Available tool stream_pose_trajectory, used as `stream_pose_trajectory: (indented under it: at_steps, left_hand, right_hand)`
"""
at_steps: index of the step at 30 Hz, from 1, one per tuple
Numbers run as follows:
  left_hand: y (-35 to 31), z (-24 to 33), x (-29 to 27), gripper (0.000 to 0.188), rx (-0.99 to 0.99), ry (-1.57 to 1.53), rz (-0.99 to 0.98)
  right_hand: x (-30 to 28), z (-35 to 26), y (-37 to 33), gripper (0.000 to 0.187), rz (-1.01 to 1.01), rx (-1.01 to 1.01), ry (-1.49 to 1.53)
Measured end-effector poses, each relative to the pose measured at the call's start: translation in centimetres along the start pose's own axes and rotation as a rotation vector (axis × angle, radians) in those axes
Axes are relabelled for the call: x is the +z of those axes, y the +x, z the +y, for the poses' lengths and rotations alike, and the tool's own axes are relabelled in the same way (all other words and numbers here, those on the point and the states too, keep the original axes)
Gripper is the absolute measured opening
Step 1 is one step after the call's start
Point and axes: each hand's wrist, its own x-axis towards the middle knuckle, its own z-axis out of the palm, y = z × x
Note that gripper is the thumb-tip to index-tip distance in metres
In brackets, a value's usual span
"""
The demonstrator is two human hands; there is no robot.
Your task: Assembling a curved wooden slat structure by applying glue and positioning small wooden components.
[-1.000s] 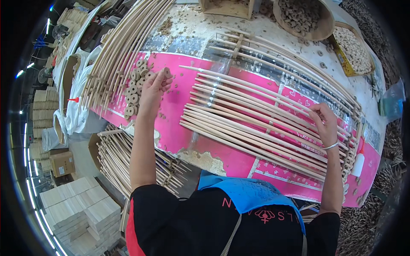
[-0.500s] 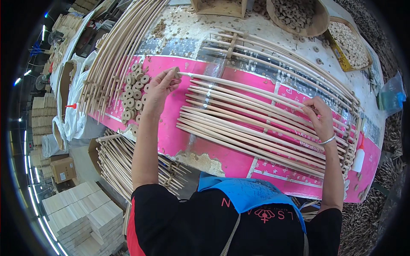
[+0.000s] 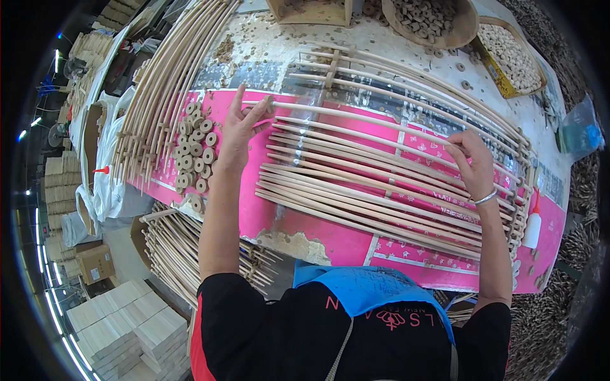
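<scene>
My left hand (image 3: 243,130) has its fingers spread at the left end of a long thin wooden rod (image 3: 343,112). A small wooden ring (image 3: 269,104) sits around that rod, its near side against my fingers, and the rod's tip pokes out beyond it. Farther right, my right hand (image 3: 470,162) is closed, fingertips pinching the same rod. Below this rod lie several more wooden rods (image 3: 362,197), side by side, their right ends meeting a column of wooden connectors (image 3: 518,222). Loose wooden rings (image 3: 196,152) are heaped left of my left hand.
A bundle of rods (image 3: 166,76) stretches along the left. Across the far side are a rod frame (image 3: 333,68), a bowl of brown rings (image 3: 467,32) and a yellow box of pale pieces (image 3: 502,79). A white glue bottle (image 3: 532,228) stands at the right of the pink-covered table (image 3: 330,235).
The ring has gone from the rod's tip to around it, slid slightly inward. My left fingers have opened from their pinch on the ring. My right hand has stayed nearly in place.
</scene>
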Motion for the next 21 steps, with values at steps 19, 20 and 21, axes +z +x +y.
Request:
stream_pose_trajectory:
  at_steps: [19,20,21]
  left_hand:
    - [1.8,0.0,3.7,0.117,0.11,-0.022,-0.035]
    - [1.8,0.1,3.8,0.117,0.115,-0.005,-0.021]
    - [1.8,0.1,3.9,0.117,0.121,0.012,-0.006]
  right_hand:
    - [0.0,2.7,0.6,0.019,-0.144,0.189,0.029]
    - [0.2,3.2,0.7,0.019,-0.143,0.19,0.031]
    - [0.3,3.6,0.8,0.02,-0.123,0.093,-0.029]
